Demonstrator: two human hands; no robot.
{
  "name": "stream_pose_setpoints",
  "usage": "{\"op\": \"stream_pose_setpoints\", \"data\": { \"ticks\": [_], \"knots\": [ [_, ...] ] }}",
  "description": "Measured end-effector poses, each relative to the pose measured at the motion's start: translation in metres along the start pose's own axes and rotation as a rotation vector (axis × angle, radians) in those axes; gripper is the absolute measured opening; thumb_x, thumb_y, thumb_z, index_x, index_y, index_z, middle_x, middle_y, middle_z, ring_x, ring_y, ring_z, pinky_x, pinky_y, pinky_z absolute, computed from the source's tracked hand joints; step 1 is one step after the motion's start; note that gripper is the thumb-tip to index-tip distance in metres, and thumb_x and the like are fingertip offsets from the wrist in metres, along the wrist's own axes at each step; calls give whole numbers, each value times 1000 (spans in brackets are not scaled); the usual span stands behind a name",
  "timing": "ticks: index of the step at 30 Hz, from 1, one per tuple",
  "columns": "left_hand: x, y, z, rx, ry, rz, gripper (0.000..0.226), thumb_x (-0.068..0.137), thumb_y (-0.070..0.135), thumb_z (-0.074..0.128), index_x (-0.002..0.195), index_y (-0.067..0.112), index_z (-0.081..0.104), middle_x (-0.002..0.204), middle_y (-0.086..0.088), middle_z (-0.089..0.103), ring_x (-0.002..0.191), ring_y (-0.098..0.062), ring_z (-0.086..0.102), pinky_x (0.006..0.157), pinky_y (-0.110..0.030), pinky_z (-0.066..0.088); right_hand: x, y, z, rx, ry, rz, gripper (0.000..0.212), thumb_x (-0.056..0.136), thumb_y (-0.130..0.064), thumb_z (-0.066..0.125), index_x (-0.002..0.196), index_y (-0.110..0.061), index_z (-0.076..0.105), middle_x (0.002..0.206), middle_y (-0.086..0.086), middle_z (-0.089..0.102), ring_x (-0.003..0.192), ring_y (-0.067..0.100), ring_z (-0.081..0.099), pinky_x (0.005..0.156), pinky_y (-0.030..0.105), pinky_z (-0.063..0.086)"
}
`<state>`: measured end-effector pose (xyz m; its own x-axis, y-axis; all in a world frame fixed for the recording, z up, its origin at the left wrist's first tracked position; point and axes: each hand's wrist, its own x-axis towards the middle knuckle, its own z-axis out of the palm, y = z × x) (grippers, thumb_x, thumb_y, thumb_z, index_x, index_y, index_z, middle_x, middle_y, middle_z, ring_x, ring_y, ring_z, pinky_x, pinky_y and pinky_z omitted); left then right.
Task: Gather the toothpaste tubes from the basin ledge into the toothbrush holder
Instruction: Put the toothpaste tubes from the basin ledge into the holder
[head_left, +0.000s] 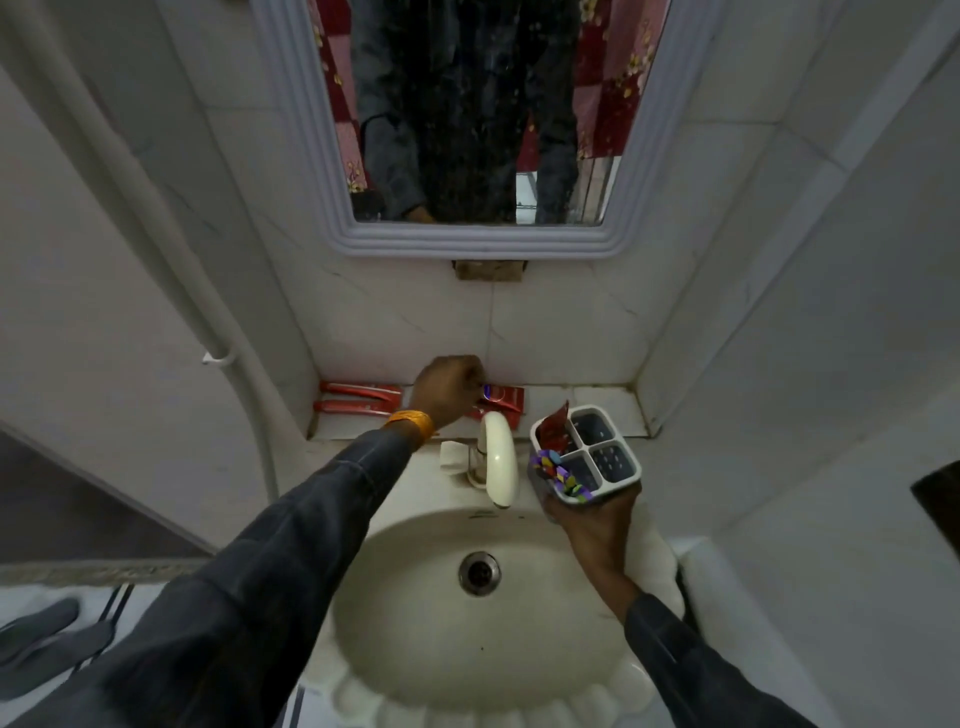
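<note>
My right hand (589, 519) grips a white toothbrush holder (613, 465) with four compartments, held above the basin's right rim. A red toothpaste tube (555, 430) stands in its far left compartment. My left hand (448, 389) reaches to the tiled ledge behind the tap, its fingers closed on a red toothpaste tube (503, 397) lying there. Two more red tubes (358, 399) lie side by side at the ledge's left end.
A cream tap (497, 457) juts over the white basin (415, 623) between my hands. A mirror (467, 114) hangs on the tiled wall above. A white pipe (156, 208) runs down the left wall. Walls close in on both sides.
</note>
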<state>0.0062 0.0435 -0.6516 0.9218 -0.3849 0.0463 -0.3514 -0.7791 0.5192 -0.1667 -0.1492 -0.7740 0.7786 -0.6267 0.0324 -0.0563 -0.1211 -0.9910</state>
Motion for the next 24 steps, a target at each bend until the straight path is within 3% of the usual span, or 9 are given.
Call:
{"op": "stream_pose_setpoints", "data": {
  "ticks": [6,10,14,16,18,24],
  "knots": [
    [17,-39,15,127,-137,-64,24,95,14,54,117,9,60,115,-18,67,103,-35,62,93,-44,53,2,7,0,-37,-5,38,116,53,-15,108,152,-16,48,144,5,69,130,25,71,102,61,61],
    [36,-33,33,232,-204,-45,45,97,21,54,140,13,43,130,-18,60,117,-36,57,99,-45,49,3,6,2,-54,-4,13,115,55,-18,111,152,-14,49,145,5,69,132,22,71,108,56,59],
    [48,-29,46,365,-255,-7,36,95,30,57,125,11,56,125,-15,62,113,-33,59,96,-43,49,0,6,4,-35,12,5,114,56,-5,109,151,-12,46,146,5,67,130,9,70,110,36,59],
    [52,-26,52,380,-282,-7,38,94,31,60,124,8,58,125,-15,61,112,-33,61,98,-43,51,-2,6,4,-27,11,3,114,56,2,106,150,-11,43,147,9,65,126,-5,67,106,20,57],
    [54,-25,57,402,-282,-20,42,92,32,62,124,5,57,126,-17,58,111,-35,62,97,-44,51,-3,7,3,-31,7,8,114,56,4,105,150,-11,41,146,10,63,124,-10,66,103,13,55],
    [60,-27,58,442,-279,16,42,88,31,68,118,5,59,123,-18,61,110,-35,62,96,-43,50,-2,9,2,-57,-14,27,119,55,-10,106,154,-8,40,150,9,62,135,18,66,111,31,57]
  ]
}}
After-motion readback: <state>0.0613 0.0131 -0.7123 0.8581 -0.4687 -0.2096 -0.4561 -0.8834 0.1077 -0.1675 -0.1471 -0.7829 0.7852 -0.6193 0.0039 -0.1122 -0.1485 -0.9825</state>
